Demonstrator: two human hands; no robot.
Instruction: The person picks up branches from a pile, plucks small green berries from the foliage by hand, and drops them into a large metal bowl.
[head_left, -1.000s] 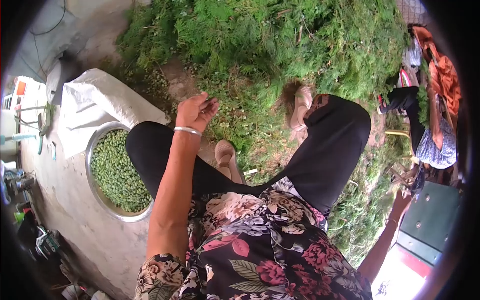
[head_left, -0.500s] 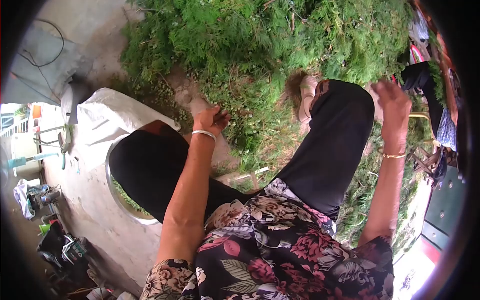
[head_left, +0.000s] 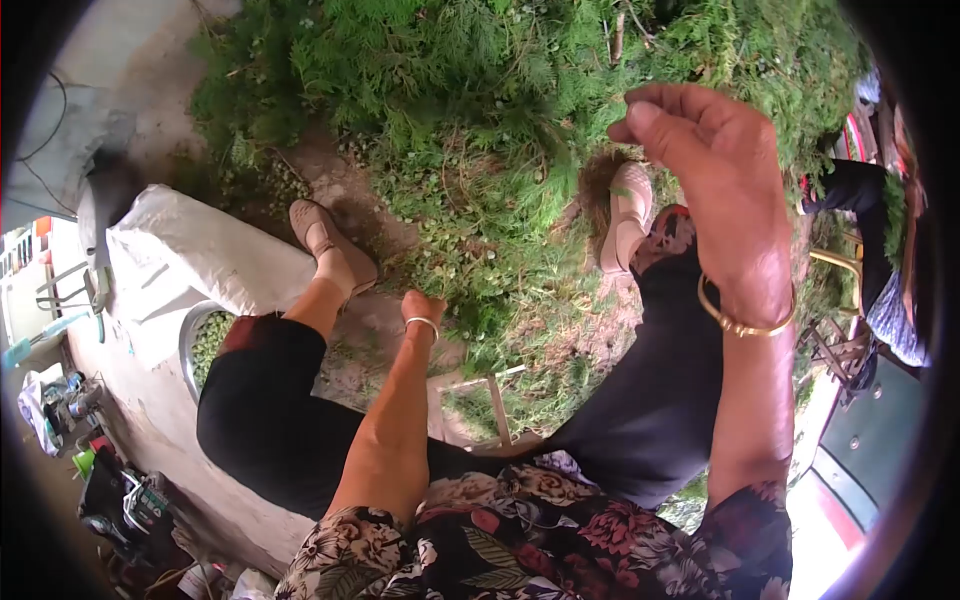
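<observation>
My left hand (head_left: 425, 305), with a silver bracelet, is closed near my left shin, beside the litter of green sprigs (head_left: 450, 235). Too little of its fingers shows to tell what they hold. Raised close to the camera above my right knee is my right hand (head_left: 710, 150), wearing a gold bracelet. Its fingers are curled and pressed toward the thumb; anything between the tips is too small to make out. Behind it lies a large heap of green leafy branches (head_left: 450, 60).
A white sack (head_left: 205, 245) lies left of my left foot, beside a round metal basin (head_left: 190, 350) of green bits. A wooden frame (head_left: 497, 405) is between my legs. At the right are another person's dark-clothed leg (head_left: 860, 200) and a yellow metal frame (head_left: 840, 262).
My right hand has come up and inward, closer to the camera. My left hand has moved lower and closed. My left leg has shifted, showing the foot and more of the basin's contents.
</observation>
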